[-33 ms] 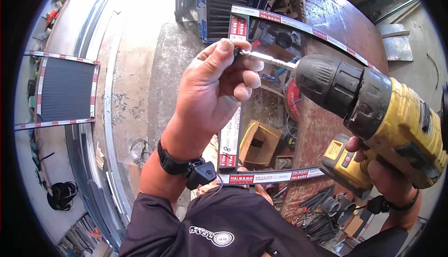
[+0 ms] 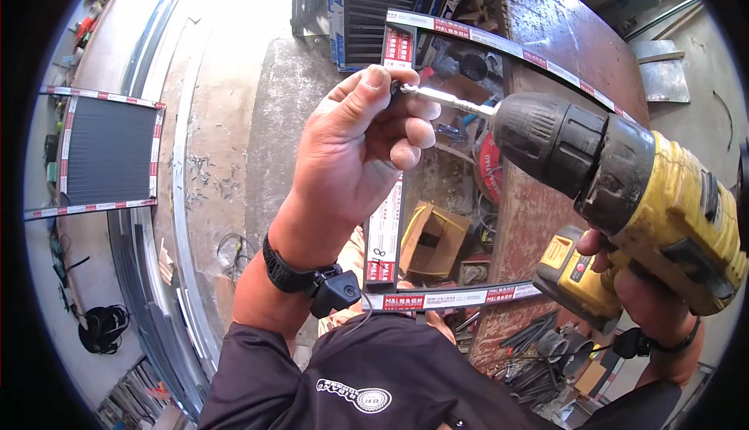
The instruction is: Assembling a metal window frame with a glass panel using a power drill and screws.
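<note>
My right hand (image 2: 651,286) is wrapped round the handle of a yellow and black cordless drill (image 2: 616,168), which points to the left. A long silver bit (image 2: 449,99) sticks out of its chuck. At the bit's tip, my left hand (image 2: 363,122) pinches a small dark piece (image 2: 395,90) between thumb and forefinger; its kind is too small to make out. The other left fingers curl below the bit. Under my hands lies a metal frame (image 2: 382,231) with red and white protective tape along its bars.
A brown worktop (image 2: 530,196) runs beneath the drill. Inside the frame, lower down, an open cardboard box (image 2: 437,239) shows beside a red disc (image 2: 489,166). At the left lies a dark taped panel (image 2: 109,149) near long metal profiles (image 2: 144,274). Stacked dark frames (image 2: 382,8) stand at the back.
</note>
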